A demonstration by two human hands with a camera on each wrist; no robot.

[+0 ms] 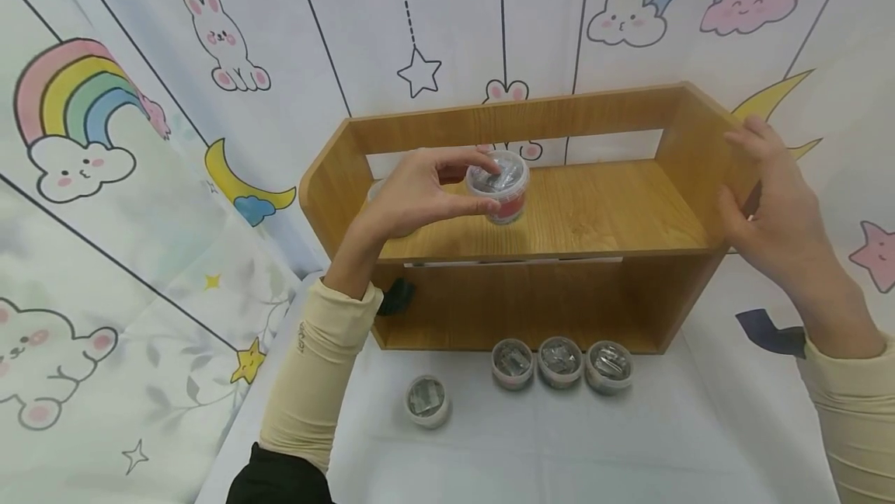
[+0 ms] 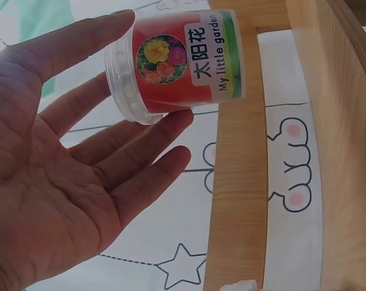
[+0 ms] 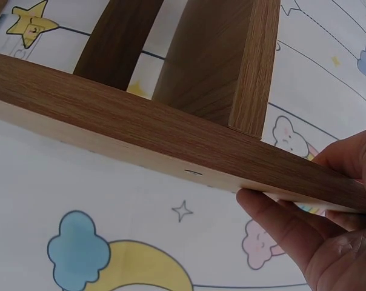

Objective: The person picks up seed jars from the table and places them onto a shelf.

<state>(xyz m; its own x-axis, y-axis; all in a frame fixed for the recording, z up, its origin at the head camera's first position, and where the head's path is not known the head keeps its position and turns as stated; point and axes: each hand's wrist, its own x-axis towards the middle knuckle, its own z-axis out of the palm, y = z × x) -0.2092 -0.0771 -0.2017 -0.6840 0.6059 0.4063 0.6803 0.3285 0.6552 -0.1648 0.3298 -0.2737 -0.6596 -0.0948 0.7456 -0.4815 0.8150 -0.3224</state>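
My left hand [image 1: 419, 193] pinches a small round tub [image 1: 498, 187] between thumb and fingertips, just above the upper board of the wooden shelf [image 1: 594, 213]. In the head view the tub stands about upright, its clear lid up and its red body below, so its short axis runs roughly vertical. In the left wrist view the tub [image 2: 177, 63] lies across the frame, lid end toward my fingers [image 2: 149, 142] and base toward the shelf's back rail; its red label shows flowers and the words "My little garden". My palm is spread wide there, with only the fingertips and thumb on the lid's rim.

My right hand [image 1: 769, 201] grasps the shelf's right side panel, thumb on the inner face and fingers on the outer one. The right wrist view shows my fingers [image 3: 280, 224] curled under the panel's edge.

On the white counter [image 1: 559, 450] in front of the shelf stand four more tubs: three in a row [image 1: 559, 364], touching or nearly so, and one apart [image 1: 427, 401] to their left. All are upright, lids up.
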